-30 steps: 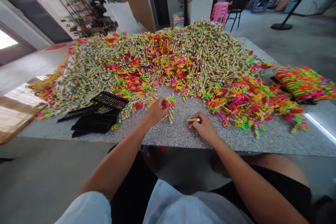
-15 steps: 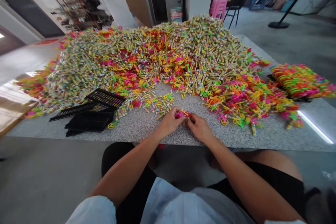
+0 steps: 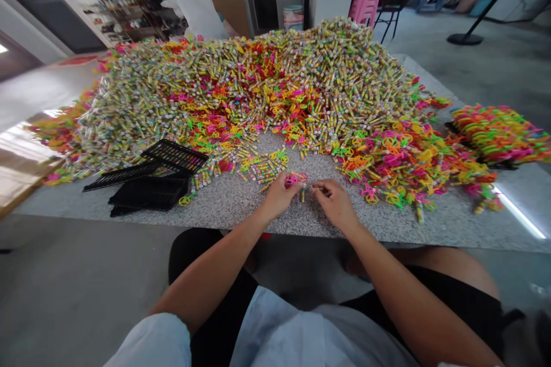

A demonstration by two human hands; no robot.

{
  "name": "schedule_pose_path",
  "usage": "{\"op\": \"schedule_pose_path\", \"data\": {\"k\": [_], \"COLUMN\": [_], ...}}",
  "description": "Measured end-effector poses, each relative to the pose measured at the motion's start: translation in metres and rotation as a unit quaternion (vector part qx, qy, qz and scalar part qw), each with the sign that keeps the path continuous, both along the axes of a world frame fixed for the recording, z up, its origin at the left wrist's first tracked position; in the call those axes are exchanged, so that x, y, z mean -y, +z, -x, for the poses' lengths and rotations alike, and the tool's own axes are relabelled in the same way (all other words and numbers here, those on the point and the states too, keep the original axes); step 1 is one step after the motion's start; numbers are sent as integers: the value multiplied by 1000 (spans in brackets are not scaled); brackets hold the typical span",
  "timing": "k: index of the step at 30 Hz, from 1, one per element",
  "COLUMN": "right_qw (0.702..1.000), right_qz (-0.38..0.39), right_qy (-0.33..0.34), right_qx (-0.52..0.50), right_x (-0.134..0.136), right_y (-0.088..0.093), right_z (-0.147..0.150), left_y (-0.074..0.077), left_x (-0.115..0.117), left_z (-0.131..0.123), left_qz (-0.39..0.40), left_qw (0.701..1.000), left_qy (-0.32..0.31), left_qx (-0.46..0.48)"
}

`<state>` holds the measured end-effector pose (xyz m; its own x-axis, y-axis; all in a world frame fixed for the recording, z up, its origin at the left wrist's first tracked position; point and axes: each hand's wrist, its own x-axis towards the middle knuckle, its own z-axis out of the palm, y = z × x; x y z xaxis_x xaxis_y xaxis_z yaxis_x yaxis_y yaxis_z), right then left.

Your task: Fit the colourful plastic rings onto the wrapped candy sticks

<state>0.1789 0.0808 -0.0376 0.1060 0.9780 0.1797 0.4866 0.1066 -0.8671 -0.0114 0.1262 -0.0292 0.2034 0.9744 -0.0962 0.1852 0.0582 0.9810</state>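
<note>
My left hand (image 3: pixel 279 196) is closed on a bunch of pink plastic pieces (image 3: pixel 296 178) above the front of the speckled table. A small yellowish tube (image 3: pixel 302 193) stands or hangs just right of those fingers. My right hand (image 3: pixel 334 202) is a little apart on the right, thumb and fingertips pressed together; whatever they may hold is too small to make out. Beyond my left hand lies a group of small tubes (image 3: pixel 262 171). Loose coloured plastic pieces (image 3: pixel 394 155) are piled to the right of my right hand.
A large heap of small tubes (image 3: pixel 142 94) spans the back of the table (image 3: pixel 241 212). Black slotted trays (image 3: pixel 148 194) lie at the left front. A loaded tray of coloured pieces (image 3: pixel 499 135) sits at the far right. A fan and pink stools (image 3: pixel 365 7) stand behind.
My right hand has drawn away to the right from my left hand, opening a gap between them. A tube now shows in that gap. The view has shifted slightly.
</note>
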Motion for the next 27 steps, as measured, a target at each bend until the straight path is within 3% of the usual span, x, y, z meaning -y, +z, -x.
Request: {"op": "schedule_pose_path", "data": {"k": [4,7,9,12,19,27], "right_qw": [988,960,949,954,988,987], "right_qz": [-17,20,38,50,-22,-30], "right_qy": [-69,-33,7,37,-36,-44], "right_qx": [-134,-278,-311,-293,-146,-154], "right_x": [-2,0,3,8,16,15], "right_y": [14,20,20,15,4,-3], "right_z": [-6,-2,3,13,21,22], "left_y": [1,5,6,6,2,3], "left_x": [-3,-4,-3,1,7,13], "left_z": [4,5,4,1,-3,-8], "left_qz": [130,173,174,161,148,108], "left_qw": [970,943,934,934,938,964], "left_qy": [9,0,-16,-17,-16,-16], "left_qx": [207,285,311,320,312,241]}}
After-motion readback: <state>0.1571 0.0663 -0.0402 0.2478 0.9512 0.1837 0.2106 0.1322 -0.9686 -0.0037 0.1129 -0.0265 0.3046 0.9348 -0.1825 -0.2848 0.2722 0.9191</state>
